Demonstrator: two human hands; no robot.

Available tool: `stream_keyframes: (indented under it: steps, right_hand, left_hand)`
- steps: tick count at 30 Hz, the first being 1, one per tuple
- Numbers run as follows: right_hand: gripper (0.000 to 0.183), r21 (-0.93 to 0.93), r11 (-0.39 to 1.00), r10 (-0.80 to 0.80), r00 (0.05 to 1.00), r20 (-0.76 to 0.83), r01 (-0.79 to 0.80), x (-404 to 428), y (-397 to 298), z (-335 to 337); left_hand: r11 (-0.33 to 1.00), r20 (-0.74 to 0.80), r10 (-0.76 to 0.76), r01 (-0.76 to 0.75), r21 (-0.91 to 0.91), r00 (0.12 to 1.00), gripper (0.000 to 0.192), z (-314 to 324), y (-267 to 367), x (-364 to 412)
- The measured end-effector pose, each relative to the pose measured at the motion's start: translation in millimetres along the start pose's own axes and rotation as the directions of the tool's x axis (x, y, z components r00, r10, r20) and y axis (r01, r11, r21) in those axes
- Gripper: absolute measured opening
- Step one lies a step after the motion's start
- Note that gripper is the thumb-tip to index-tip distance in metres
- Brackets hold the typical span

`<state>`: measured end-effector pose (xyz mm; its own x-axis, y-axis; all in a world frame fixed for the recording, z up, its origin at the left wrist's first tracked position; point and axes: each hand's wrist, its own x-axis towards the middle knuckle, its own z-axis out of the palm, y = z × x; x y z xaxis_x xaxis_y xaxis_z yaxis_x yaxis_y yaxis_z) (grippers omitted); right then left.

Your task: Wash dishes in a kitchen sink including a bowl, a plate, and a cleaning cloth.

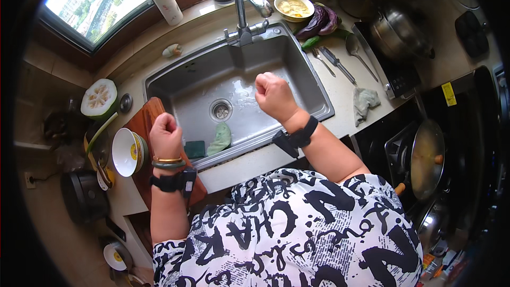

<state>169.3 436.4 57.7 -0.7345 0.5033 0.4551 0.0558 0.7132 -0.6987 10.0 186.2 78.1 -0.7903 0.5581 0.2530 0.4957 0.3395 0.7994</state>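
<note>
My left hand [165, 135] is closed in a fist above the wooden cutting board [151, 113], by the left edge of the steel sink [191, 99]. Over the right part of the basin, my right hand [275, 95] is also curled into a fist. No object shows in either one. A green cloth [220, 138] and a dark green sponge [195, 149] lie in the sink, near the drain [220, 110]. Stacked white bowls [125, 152] sit on the board beside my left forearm. The chrome faucet [244, 32] stands at the sink's far side.
A halved winter melon [99, 97] lies at left. Behind the sink's right corner are a bowl of food [294, 7] and purple vegetables [318, 22]. A peeler [338, 65], a metal spoon [360, 56] and a rag [364, 103] lie right. A lidded pan [427, 159] stands on the stove.
</note>
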Motion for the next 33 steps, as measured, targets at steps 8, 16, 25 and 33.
stream_keyframes:
  steps: [8,16,25,33]
  right_hand:
    - [0.045,-0.315,0.940,0.269,0.849,0.454,-0.129,-38,36,13]
    - [0.040,-0.135,0.990,0.137,0.409,0.902,-0.033,38,-13,57]
    - [0.033,-0.061,0.809,0.194,-0.167,0.967,0.585,-41,92,246]
    - [0.021,-0.009,0.999,0.012,0.067,0.998,-0.041,-12,58,214]
  left_hand:
    - [0.952,0.373,-0.159,0.042,0.303,0.914,0.041,22,-14,-13]
    - [0.902,0.157,-0.359,0.385,-0.194,0.920,0.024,2,-24,-39]
    - [0.692,0.190,-0.532,0.552,-0.465,0.825,0.021,10,1,-55]
    - [0.046,0.284,-0.839,0.581,-0.812,0.464,0.022,37,-30,-51]
